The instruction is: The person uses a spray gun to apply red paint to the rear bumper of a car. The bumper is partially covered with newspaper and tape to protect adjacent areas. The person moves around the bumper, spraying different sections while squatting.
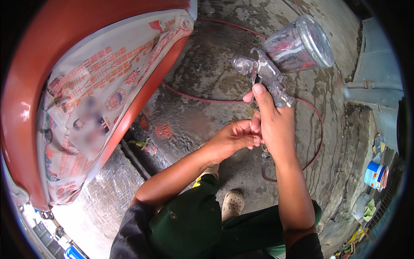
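My right hand [277,123] is wrapped round the handle of a paint spray gun [269,75], thumb up at the gun's body. The gun is metal and paint-stained, its nozzle facing left. A round metal paint cup [293,47] with a lid sits tilted on it. Just below the handle, my left hand [235,139] is closed, fingertips pressed together against the right hand's lower fingers. Whatever those fingertips pinch is hidden. Under the hands a hose fitting [265,152] shows, joined to a thin red hose [320,125].
To the left stands an orange-red painted vehicle panel [21,99], its opening masked with printed sheeting [90,86]. The red hose loops over the stained concrete floor [207,56]. A blue-and-white can [375,175] and litter lie along the right wall. My clog [233,205] stands below.
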`<state>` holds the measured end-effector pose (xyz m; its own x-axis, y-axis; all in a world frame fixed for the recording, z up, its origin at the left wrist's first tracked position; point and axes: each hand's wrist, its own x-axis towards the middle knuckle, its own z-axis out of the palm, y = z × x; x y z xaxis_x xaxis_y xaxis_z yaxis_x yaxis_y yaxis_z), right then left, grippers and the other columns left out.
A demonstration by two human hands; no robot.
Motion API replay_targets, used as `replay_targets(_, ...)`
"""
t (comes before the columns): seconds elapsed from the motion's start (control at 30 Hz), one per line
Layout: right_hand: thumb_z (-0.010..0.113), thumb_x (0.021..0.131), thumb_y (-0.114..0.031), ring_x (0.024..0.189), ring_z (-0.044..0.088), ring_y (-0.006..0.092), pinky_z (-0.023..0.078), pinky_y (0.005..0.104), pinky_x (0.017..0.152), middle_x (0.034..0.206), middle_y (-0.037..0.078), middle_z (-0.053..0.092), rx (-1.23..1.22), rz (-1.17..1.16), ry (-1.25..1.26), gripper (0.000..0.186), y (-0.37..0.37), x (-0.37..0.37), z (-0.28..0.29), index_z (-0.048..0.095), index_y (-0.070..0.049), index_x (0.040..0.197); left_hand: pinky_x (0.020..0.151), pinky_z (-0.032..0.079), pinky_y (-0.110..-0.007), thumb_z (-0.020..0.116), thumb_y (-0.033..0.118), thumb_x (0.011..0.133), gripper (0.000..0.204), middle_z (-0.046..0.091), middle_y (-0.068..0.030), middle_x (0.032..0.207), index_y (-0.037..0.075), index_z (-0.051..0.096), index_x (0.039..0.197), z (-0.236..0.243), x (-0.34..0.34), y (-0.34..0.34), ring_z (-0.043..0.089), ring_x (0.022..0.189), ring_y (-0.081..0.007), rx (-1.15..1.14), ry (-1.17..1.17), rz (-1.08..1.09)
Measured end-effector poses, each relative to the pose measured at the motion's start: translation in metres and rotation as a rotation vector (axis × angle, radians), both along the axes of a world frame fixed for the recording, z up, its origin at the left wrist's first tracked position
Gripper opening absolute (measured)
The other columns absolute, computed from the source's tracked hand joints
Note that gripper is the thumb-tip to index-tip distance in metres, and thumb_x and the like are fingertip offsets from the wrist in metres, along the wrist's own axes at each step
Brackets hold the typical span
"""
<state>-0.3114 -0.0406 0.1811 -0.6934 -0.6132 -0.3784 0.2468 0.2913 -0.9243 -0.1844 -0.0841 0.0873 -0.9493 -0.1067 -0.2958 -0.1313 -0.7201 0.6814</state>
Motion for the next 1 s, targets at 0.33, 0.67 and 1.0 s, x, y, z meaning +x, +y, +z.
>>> replay_targets(0.33,0.073,0.099,-0.030,0.083,0.065,0.0154,0.053,0.0326,0.075,0.093,0.009,0.070,-0.005,0.306,-0.008,0.036,0.026,0.043,0.001,0.064,0.000,0.117,0.098,0.048,-0.030,0.072,0.006,0.098,0.011,0.062,0.0014,0.104,0.008,0.061,0.099,-0.011,0.048,0.007,0.059,0.105,-0.0109,0.046,0.046,-0.053)
replay_targets(0.67,0.072,0.100,-0.018,0.066,0.057,0.0070,0.045,0.0231,0.058,0.084,0.004,0.065,-0.085,0.251,-0.063,0.024,0.032,0.077,0.007,0.061,0.000,0.110,0.098,0.049,-0.029,0.074,0.012,0.098,0.017,0.060,0.0019,0.098,0.006,0.059,0.093,-0.006,0.070,0.002,0.057,0.100,-0.0081,0.099,0.101,-0.106)
replay_targets(1.0,0.079,0.095,-0.028,0.085,0.074,0.0195,0.057,0.0332,0.078,0.091,0.010,0.074,-0.061,0.492,-0.067,0.039,0.043,0.127,-0.009,0.060,-0.002,0.116,0.099,0.052,-0.036,0.076,0.008,0.093,0.031,0.069,-0.0074,0.115,-0.002,0.066,0.121,0.000,0.148,0.019,0.063,0.108,-0.0165,-0.106,-0.084,-0.004)
